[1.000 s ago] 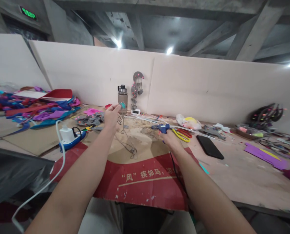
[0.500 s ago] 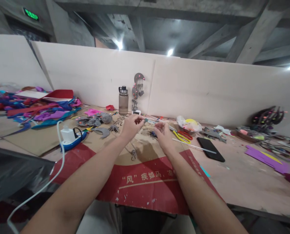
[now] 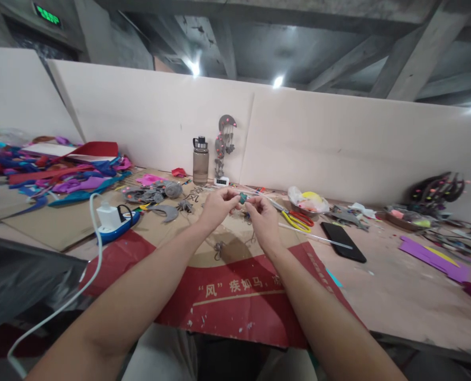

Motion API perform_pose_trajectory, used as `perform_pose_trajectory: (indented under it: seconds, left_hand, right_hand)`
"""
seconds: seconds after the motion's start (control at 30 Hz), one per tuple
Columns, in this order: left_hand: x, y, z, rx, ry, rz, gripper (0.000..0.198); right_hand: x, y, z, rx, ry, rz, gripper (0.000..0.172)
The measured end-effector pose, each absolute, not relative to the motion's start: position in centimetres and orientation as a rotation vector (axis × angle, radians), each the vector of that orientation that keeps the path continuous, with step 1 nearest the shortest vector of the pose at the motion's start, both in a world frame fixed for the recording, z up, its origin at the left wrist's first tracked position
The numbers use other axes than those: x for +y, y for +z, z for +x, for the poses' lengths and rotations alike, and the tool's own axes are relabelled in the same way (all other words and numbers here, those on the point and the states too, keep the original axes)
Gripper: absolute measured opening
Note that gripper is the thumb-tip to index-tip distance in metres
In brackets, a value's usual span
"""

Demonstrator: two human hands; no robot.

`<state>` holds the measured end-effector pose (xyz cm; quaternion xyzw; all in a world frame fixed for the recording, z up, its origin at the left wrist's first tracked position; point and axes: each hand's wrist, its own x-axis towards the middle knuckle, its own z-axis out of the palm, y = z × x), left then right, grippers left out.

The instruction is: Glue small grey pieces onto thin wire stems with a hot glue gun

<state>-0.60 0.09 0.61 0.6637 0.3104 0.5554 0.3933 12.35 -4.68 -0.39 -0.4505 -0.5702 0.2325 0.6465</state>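
Observation:
A small dark green star-shaped piece (image 3: 242,198) is held up between my two hands, above the cardboard sheet. My left hand (image 3: 220,205) pinches its left side between thumb and fingers. On its right side, the fingertips of my right hand (image 3: 262,214) close on the edge, with a thin cord seeming to hang below. Beneath the hands, a small grey tangle of cord (image 3: 218,250) lies on the brown and red cardboard (image 3: 235,307). Just right of my right hand lie yellow-handled scissors (image 3: 296,222) and a red-handled tool (image 3: 303,218).
A water bottle (image 3: 201,162) stands by the white partition, beside a hanging grey moon ornament (image 3: 227,124). Colourful felt scraps (image 3: 72,174) pile up at left, near a blue power strip (image 3: 118,227) with a white cable. A black phone (image 3: 343,242) and a plastic-wrapped bowl (image 3: 308,202) lie right.
My right hand has come in to the green star and now grips its right side; the hands are closer together. The star has turned to face me more.

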Motion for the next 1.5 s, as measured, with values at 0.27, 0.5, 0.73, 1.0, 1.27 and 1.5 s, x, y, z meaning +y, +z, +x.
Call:
perform_pose_trajectory:
  seconds: [0.27, 0.5, 0.73, 1.0, 1.27, 1.5]
  left_hand:
    - [0.3, 0.1, -0.2, 0.682, 1.326, 1.542, 0.019]
    - [-0.1, 0.3, -0.2, 0.704, 1.281, 1.587, 0.017]
    - [-0.2, 0.3, -0.1, 0.709, 1.233, 1.604, 0.014]
    - [-0.5, 0.5, -0.1, 0.701, 1.181, 1.607, 0.014]
    - [-0.5, 0.6, -0.4, 0.738, 1.130, 1.664, 0.006]
    - [0.2, -0.1, -0.4, 0.679, 1.003, 1.651, 0.018]
  right_hand:
    - [-4.9, -0.1, 13.0, -1.288, 0.308, -1.191, 0.016]
    - [-5.1, -0.1, 13.2, -1.292, 0.179, -1.243, 0.016]
    - [-5.1, -0.2, 13.4, -1.295, 0.143, -1.249, 0.016]
    - [-5.0, -0.3, 13.6, -1.335, 0.142, -1.254, 0.024]
    - [-5.2, -0.3, 13.5, -1.394, 0.154, -1.301, 0.018]
    - [-4.5, -0.9, 14.1, -1.303, 0.459, -1.256, 0.023]
